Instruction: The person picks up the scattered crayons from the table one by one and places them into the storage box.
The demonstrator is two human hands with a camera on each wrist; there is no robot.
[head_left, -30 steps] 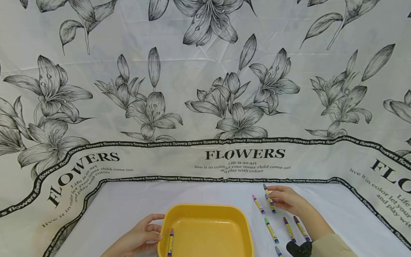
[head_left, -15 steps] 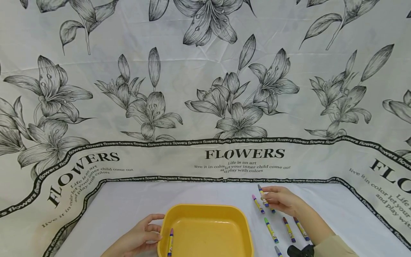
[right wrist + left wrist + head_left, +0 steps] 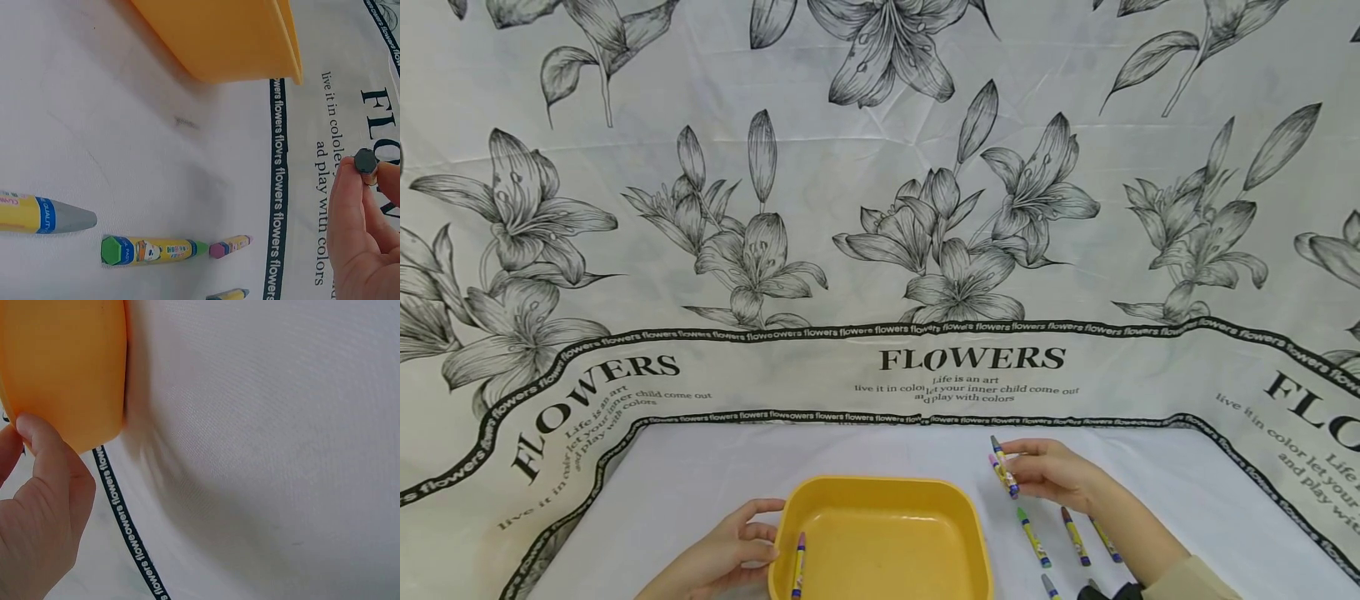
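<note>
A yellow plastic tray (image 3: 880, 492) stands at the front of the table, holding one crayon with a mauve tip (image 3: 799, 567) along its left side. My left hand (image 3: 737, 546) grips the tray's left rim; in the left wrist view the thumb (image 3: 47, 450) lies against its outer wall. Right of the tray, my right hand (image 3: 1056, 473) pinches a dark grey crayon (image 3: 365, 161) between thumb and fingers. In the head view that crayon overlaps a pink crayon (image 3: 994, 461) lying on the table. A green crayon (image 3: 1033, 537) lies just nearer.
A brown crayon (image 3: 1075, 536) lies right of the green one, and another crayon (image 3: 1106, 540) is partly covered by the right forearm. One grey crayon (image 3: 1049, 587) shows at the bottom edge. A flower-printed cloth (image 3: 880, 208) rises behind the white tabletop (image 3: 700, 467).
My right hand has moved left toward the tray with the dark grey crayon, from above another crayon to over the pink one. The left hand and tray stay put.
</note>
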